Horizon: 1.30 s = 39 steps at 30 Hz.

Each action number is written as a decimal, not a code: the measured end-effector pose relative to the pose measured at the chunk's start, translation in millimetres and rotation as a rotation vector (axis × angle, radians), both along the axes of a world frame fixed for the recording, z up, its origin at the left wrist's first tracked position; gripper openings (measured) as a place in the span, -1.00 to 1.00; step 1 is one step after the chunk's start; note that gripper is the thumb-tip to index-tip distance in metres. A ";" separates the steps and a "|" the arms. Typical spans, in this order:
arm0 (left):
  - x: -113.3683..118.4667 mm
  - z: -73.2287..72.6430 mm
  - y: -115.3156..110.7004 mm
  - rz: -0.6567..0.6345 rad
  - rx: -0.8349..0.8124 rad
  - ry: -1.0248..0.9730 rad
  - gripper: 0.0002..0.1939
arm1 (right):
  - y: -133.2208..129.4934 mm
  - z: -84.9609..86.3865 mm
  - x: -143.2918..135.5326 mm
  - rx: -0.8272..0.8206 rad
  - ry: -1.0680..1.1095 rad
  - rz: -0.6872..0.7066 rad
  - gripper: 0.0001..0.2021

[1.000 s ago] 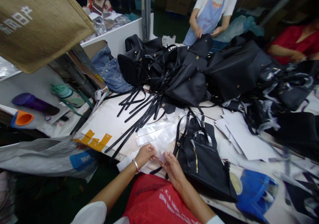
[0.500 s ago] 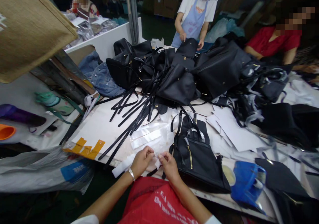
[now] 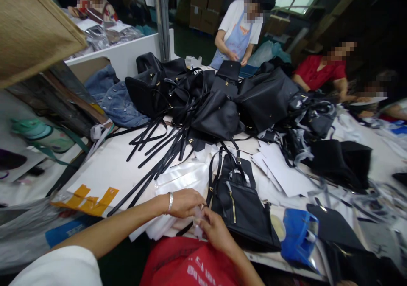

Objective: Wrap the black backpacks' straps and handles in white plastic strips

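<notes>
My left hand (image 3: 186, 203), with a silver bracelet at the wrist, reaches across in front of my body, its fingers closed on a crumpled piece of clear plastic (image 3: 198, 225). My right hand (image 3: 216, 230) pinches the same piece from the other side; the fingertips of both hands nearly meet. Just right of them a black backpack (image 3: 243, 211) with a gold zip lies on the table, its straps pointing away from me. Flat clear plastic sleeves (image 3: 181, 175) lie beyond my left hand.
A heap of black bags (image 3: 216, 116) spans the far side, loose black straps (image 3: 159, 158) trailing from it. White sheets (image 3: 282, 167) and a blue tape dispenser (image 3: 299, 235) lie to the right. A metal post (image 3: 162, 21) rises at back left. Co-workers are across the table.
My left hand has turned and come over toward my right hand, its forearm now lying more level. The plastic is bunched lower between my fingers. The view has shifted right.
</notes>
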<state>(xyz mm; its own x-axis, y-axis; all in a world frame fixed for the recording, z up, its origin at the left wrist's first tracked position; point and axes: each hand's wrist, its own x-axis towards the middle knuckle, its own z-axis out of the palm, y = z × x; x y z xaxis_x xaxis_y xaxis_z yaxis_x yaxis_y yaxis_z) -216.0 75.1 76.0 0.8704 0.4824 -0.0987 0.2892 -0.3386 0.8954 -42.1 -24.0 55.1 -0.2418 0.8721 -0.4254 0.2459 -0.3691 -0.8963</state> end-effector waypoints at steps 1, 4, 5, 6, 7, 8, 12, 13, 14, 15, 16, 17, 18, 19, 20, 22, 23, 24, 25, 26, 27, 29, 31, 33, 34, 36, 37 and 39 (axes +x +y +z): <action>-1.4 -0.7 0.3 0.012 0.023 0.017 -0.66 | 1.2 1.8 4.4 -0.010 0.011 -0.001 -0.85; -5.3 -3.1 -2.1 0.037 0.080 0.071 -0.81 | 5.9 7.0 12.7 -0.093 0.079 -0.007 -0.84; -7.2 -3.7 -3.9 0.044 0.092 0.081 -0.85 | 7.4 8.8 13.5 -0.128 0.106 -0.008 -0.84; -9.8 -4.0 -5.8 0.053 0.093 0.084 -0.88 | 8.8 10.5 13.2 -0.159 0.130 -0.007 -0.84; -12.8 -4.0 -7.7 0.068 0.081 0.082 -0.90 | 10.1 11.9 12.1 -0.182 0.150 -0.007 -0.83; -16.0 -3.6 -9.2 0.090 0.055 0.074 -0.90 | 11.4 13.0 10.3 -0.197 0.162 -0.008 -0.82; -24.6 -3.3 -8.2 0.118 -0.212 0.008 -0.83 | 20.2 12.0 3.1 -0.206 0.130 0.023 -0.79; -24.5 -4.9 -6.7 0.093 -0.316 -0.018 -0.80 | 23.5 11.2 2.3 -0.199 0.106 0.050 -0.80; -23.5 -7.6 -5.1 0.063 -0.427 -0.050 -0.79 | 27.3 10.7 2.1 -0.190 0.082 0.081 -0.82; -21.9 -11.3 -3.9 0.040 -0.541 -0.084 -0.77 | 31.2 10.7 2.3 -0.178 0.058 0.107 -0.84; -20.0 -15.9 -3.0 0.033 -0.651 -0.119 -0.77 | 35.3 11.4 2.9 -0.162 0.036 0.121 -0.85; -18.2 -21.1 -2.6 0.048 -0.748 -0.150 -0.76 | 39.0 12.8 3.6 -0.145 0.021 0.122 -0.86; -16.7 -26.6 -2.7 0.085 -0.823 -0.175 -0.74 | 42.3 14.7 4.3 -0.131 0.014 0.110 -0.86; -16.0 -32.0 -3.1 0.135 -0.874 -0.192 -0.73 | 44.8 16.8 4.9 -0.123 0.022 0.084 -0.85; -16.2 -37.0 -3.8 0.192 -0.900 -0.203 -0.72 | 46.4 18.7 5.4 -0.123 0.048 0.049 -0.83; -19.6 -44.6 -5.6 0.310 -0.898 -0.217 -0.71 | 46.6 20.9 5.5 -0.147 0.139 -0.044 -0.75; -22.5 -47.0 -6.7 0.363 -0.885 -0.222 -0.71 | 45.4 20.8 5.2 -0.166 0.190 -0.092 -0.69; -25.9 -48.5 -8.0 0.410 -0.871 -0.228 -0.72 | 43.5 19.8 4.6 -0.182 0.234 -0.138 -0.62; -29.3 -49.4 -9.5 0.452 -0.860 -0.237 -0.73 | 41.1 17.9 3.5 -0.193 0.266 -0.178 -0.56; -32.6 -49.8 -11.3 0.488 -0.849 -0.248 -0.74 | 38.6 15.3 1.9 -0.200 0.286 -0.206 -0.50; -35.5 -49.9 -13.3 0.517 -0.838 -0.262 -0.76 | 36.1 12.2 -0.3 -0.204 0.298 -0.220 -0.46; -39.2 -49.7 -18.0 0.562 -0.826 -0.296 -0.78 | 32.1 4.9 -6.5 -0.211 0.308 -0.214 -0.44; -40.4 -49.5 -22.7 0.594 -0.820 -0.321 -0.79 | 29.9 -2.3 -14.2 -0.215 0.307 -0.188 -0.48; -40.0 -49.4 -26.7 0.614 -0.807 -0.327 -0.80 | 29.6 -7.9 -21.5 -0.194 0.291 -0.176 -0.56; -39.6 -49.4 -28.3 0.620 -0.795 -0.321 -0.79 | 30.1 -9.8 -24.4 -0.177 0.282 -0.173 -0.58; -38.8 -49.9 -30.9 0.635 -0.757 -0.298 -0.79 | 31.5 -11.2 -27.8 -0.149 0.266 -0.173 -0.60; -38.4 -50.4 -31.9 0.644 -0.735 -0.287 -0.78 | 32.4 -11.0 -28.3 -0.139 0.260 -0.174 -0.59; -37.7 -51.8 -33.7 0.651 -0.717 -0.284 -0.76 | 33.7 -9.3 -27.4 -0.123 0.255 -0.175 -0.55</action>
<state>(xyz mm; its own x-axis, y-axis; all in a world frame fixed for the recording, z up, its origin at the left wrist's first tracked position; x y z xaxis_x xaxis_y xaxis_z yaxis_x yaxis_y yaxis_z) -253.7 41.4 24.1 0.4951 0.7804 -0.3820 -0.0293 0.4544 0.8903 -69.5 9.7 45.8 -0.2054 0.8556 -0.4752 -0.0573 -0.4952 -0.8669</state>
